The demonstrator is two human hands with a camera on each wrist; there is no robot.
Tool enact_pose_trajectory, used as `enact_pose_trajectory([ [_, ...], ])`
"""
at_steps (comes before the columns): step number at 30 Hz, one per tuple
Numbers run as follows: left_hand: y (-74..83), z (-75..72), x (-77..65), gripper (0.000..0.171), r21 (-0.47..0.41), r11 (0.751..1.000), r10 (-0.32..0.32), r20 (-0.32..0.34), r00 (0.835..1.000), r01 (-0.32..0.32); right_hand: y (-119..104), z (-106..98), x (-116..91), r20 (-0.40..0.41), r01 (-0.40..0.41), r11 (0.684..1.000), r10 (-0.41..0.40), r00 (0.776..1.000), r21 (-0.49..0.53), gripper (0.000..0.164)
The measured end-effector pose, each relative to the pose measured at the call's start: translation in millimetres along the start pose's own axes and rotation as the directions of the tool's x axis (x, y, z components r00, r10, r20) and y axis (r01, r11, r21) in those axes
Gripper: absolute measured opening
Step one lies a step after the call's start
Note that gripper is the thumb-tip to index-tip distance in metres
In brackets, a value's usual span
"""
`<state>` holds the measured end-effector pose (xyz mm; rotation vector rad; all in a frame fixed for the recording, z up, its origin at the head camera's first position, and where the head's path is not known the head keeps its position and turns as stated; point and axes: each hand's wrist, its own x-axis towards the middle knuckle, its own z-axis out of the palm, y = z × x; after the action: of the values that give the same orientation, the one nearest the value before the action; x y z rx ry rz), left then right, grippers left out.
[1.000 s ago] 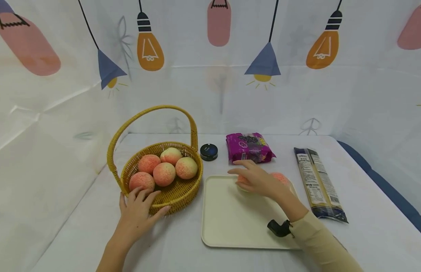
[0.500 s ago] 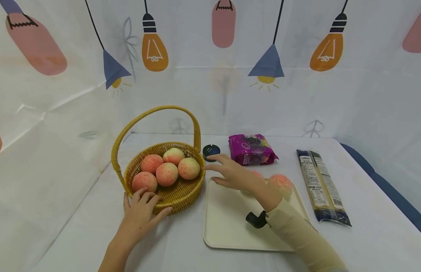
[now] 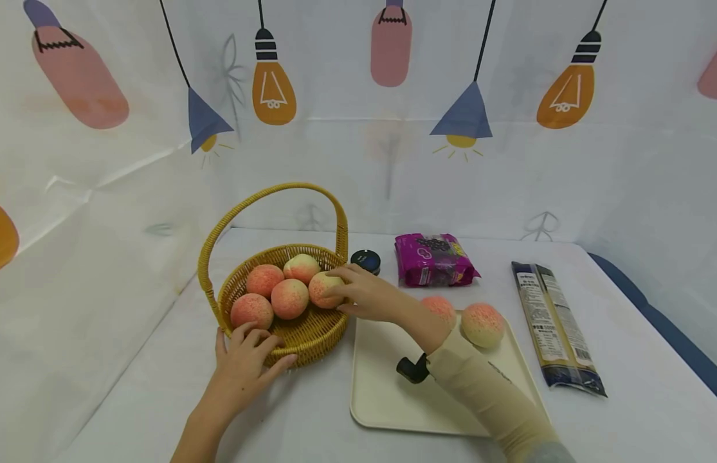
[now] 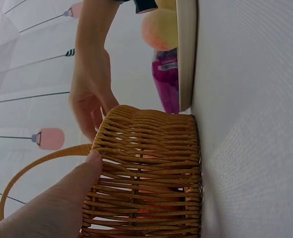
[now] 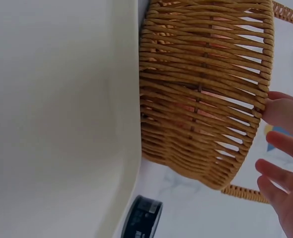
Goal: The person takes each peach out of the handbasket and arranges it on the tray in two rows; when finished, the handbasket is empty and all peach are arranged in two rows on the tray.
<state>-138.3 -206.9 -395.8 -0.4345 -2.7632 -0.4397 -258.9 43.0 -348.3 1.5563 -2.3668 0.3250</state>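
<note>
My left hand holds the near rim of a yellow wicker basket, fingers over the edge; the left wrist view shows the thumb against the rim. Several pink-and-cream peaches lie in the basket. My right hand reaches over the basket's right rim, its spread fingertips at the rightmost peach. In the right wrist view those fingers show parted beyond the wicker wall. Two more peaches sit at the far side of a cream tray, one partly behind my right forearm.
Behind the tray lie a purple snack packet and a small round black tin. A long flat packet lies to the tray's right. The basket's tall arched handle rises over its left and back.
My right hand has moved left from a peach on the tray to the rightmost peach in the basket. The left hand has stayed at the basket rim. The head view has shifted slightly.
</note>
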Motion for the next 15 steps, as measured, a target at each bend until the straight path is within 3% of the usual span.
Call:
enact_pose_trajectory([
  [5, 1.2, 0.4, 1.5, 0.037, 0.004, 1.0, 0.018, -0.011, 1.0, -0.018, 3, 6, 10, 0.011, 0.021, 1.0, -0.02, 1.0, -0.019, 0.024],
  [15, 0.4, 0.2, -0.7, 0.036, 0.037, 0.999, 0.015, -0.006, 1.0, -0.014, 3, 18, 28, 0.197, -0.062, 0.998, 0.062, 0.978, -0.006, 0.02],
])
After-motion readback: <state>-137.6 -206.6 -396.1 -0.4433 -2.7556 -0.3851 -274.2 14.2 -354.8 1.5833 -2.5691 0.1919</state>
